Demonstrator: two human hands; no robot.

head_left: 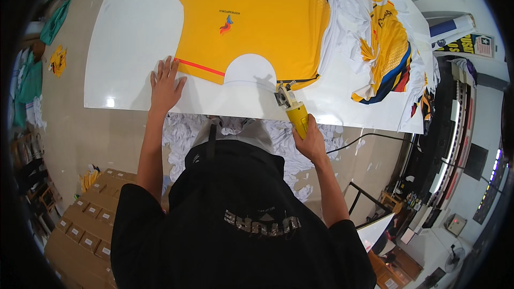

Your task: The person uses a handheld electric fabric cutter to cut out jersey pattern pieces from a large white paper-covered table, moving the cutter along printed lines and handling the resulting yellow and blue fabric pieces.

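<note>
A yellow jersey panel lies spread on a white table, its curved neck cut-out toward me. A red stripe marks its left shoulder edge, and a dark band edges the right one. My right hand grips a yellow handheld electric fabric cutter, whose metal head sits at the corner between neckline and right shoulder. Its blade is too small to make out. At the left shoulder edge, my left hand rests flat on the table with fingers stretched, fingertips by the end of the red stripe.
Right of the panel lie crumpled white fabric and another printed yellow piece. From the cutter a black cord runs right. White scraps cover the floor below the table edge. Cardboard boxes stand at lower left.
</note>
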